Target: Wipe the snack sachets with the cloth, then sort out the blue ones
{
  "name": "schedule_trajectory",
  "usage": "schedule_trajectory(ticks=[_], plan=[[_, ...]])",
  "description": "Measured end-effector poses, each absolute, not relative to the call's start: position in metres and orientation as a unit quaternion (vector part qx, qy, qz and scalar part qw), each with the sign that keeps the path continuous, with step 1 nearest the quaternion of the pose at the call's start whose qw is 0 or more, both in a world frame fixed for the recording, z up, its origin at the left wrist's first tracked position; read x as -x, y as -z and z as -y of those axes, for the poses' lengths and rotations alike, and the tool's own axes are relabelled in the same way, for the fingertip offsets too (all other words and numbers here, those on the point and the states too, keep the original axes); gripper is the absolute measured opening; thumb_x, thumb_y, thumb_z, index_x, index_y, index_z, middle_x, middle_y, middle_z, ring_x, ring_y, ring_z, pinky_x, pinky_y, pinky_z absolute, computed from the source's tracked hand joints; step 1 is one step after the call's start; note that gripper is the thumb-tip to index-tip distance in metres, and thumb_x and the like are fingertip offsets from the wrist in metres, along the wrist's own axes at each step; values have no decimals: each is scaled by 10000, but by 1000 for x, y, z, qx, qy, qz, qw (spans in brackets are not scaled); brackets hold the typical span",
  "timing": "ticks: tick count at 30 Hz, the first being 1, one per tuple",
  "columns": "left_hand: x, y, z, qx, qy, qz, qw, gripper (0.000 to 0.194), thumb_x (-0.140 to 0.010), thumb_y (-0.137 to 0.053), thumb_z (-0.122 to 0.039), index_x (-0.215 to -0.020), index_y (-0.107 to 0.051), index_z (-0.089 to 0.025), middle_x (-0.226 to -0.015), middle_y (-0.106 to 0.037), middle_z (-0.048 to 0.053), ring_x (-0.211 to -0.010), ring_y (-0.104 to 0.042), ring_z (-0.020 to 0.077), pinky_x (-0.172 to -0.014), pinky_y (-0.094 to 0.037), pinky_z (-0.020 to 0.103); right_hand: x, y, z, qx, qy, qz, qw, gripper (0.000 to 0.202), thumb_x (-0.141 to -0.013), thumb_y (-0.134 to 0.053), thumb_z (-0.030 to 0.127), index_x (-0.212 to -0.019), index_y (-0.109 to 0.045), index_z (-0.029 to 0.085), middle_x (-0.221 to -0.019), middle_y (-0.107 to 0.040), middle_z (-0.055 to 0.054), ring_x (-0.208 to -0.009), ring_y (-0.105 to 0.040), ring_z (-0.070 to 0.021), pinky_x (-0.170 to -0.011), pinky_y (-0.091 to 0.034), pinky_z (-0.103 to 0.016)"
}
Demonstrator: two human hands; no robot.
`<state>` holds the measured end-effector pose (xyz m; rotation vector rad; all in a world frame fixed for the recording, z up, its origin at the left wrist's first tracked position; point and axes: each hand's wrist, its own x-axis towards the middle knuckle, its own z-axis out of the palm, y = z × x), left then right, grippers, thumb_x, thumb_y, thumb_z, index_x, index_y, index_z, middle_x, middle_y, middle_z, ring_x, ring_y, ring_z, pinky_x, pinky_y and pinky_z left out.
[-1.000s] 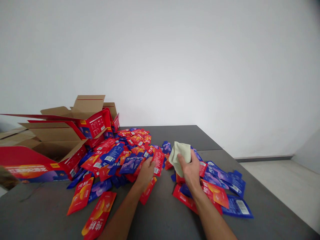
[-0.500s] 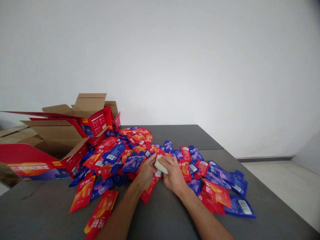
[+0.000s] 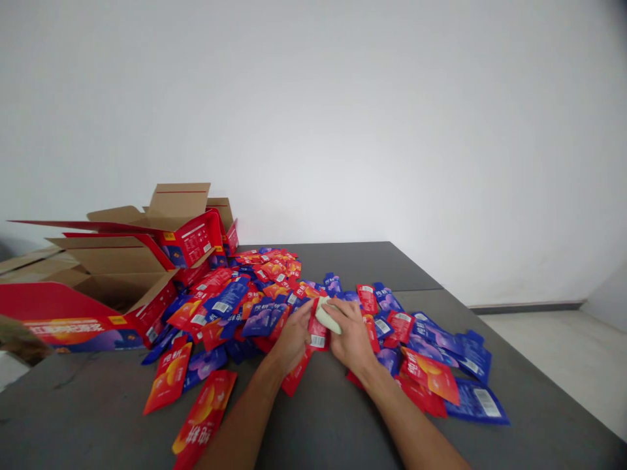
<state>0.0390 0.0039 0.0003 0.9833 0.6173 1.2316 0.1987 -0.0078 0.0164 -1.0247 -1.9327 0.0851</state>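
Note:
My left hand (image 3: 295, 336) grips the left side of a red pouch (image 3: 318, 335) with a white barcode label facing up. A folded pale cloth (image 3: 328, 318) is in my right hand (image 3: 351, 331), its fingers closed over it. The cloth lies against the pouch's upper part. Beneath and around both hands spread many flat red and blue pouches, and one red pouch (image 3: 296, 373) lies just below my left hand. My left fingertips are partly hidden behind the pouch.
Open red cardboard boxes (image 3: 73, 310) stand at the left. A heap of pouches (image 3: 225, 297) lies beside them. More pouches, including a blue one (image 3: 477, 400), spread to the right on the dark table (image 3: 313, 431). A white wall (image 3: 313, 130) rises behind.
The red pouch shows more of its barcode side between my hands. My right hand has shifted slightly right with the cloth on the pouch. The whole view has moved a little.

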Motion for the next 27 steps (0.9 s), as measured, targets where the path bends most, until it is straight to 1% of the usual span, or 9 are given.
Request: schedule_trajectory(ticks=[2,5,7,11,14,18,20,24,27], plan=[[-35,1,-8,-424,-568,-292,642,921,-463,-491,-16,-1355,-535,-240,-1268,-669,60,-1082,-644,225,-775,-521,259,-194,-18,13,389,-63,817,422,564,-735,-502,1,-1181,-703,280,-1213,-662,-50,-1061,-538,-251,-921,-470,-410],[-28,0,-14,-432,-566,-299,635,926,-475,-508,-34,-1382,-514,-222,-1212,-692,78,-912,-683,203,-601,-478,222,-184,-20,21,359,-114,849,370,546,-692,-510,0,-1094,-727,299,-1126,-698,-25,-1007,-574,-229,-884,-479,-378],[-27,-2,-15,-422,-577,-308,628,884,-499,-532,-51,-1368,-533,-210,-1163,-707,75,-842,-687,187,-572,-467,218,-182,-20,22,355,-128,845,380,515,-692,-507,4,-1053,-731,295,-1103,-708,-21,-999,-595,-220,-892,-478,-377],[-33,-10,-11,-353,-635,-338,598,636,-628,-622,-119,-1260,-615,-190,-1100,-725,64,-867,-692,184,-754,-541,279,-192,-21,13,395,-100,761,506,455,-744,-513,40,-1099,-707,249,-1148,-698,-65,-1068,-608,-236,-958,-467,-414],[-36,-13,-8,-342,-649,-344,586,532,-675,-657,-141,-1204,-632,-189,-1094,-727,62,-874,-694,182,-796,-543,291,-199,-19,7,450,-102,689,559,394,-762,-541,92,-1101,-695,221,-1168,-691,-92,-1084,-619,-251,-987,-471,-432],[-34,-8,-10,-348,-666,-368,547,640,-713,-686,-171,-1330,-541,-259,-980,-728,7,-777,-681,145,-725,-528,263,-193,-15,10,448,-165,689,545,371,-785,-561,133,-1126,-675,224,-1173,-689,-85,-1075,-637,-241,-972,-498,-402],[-34,-5,-12,-371,-667,-381,521,591,-753,-699,-233,-1326,-558,-270,-984,-725,3,-792,-679,139,-736,-519,258,-185,-13,15,426,-189,705,534,361,-811,-565,143,-1148,-664,229,-1176,-687,-79,-1068,-640,-233,-949,-512,-386],[-37,-4,-13,-336,-670,-380,542,329,-752,-737,-327,-1050,-713,-190,-1044,-734,45,-942,-674,171,-852,-502,277,-173,-12,22,377,-193,737,526,367,-848,-560,134,-1182,-658,251,-1197,-679,-69,-1113,-618,-228,-978,-496,-389],[-43,-9,-9,-282,-637,-313,645,361,-789,-684,-479,-914,-721,-143,-867,-731,64,-874,-679,210,-838,-520,325,-174,-12,20,378,-153,746,526,369,-869,-553,131,-1195,-662,264,-1212,-673,-70,-1149,-592,-238,-1004,-470,-415]])
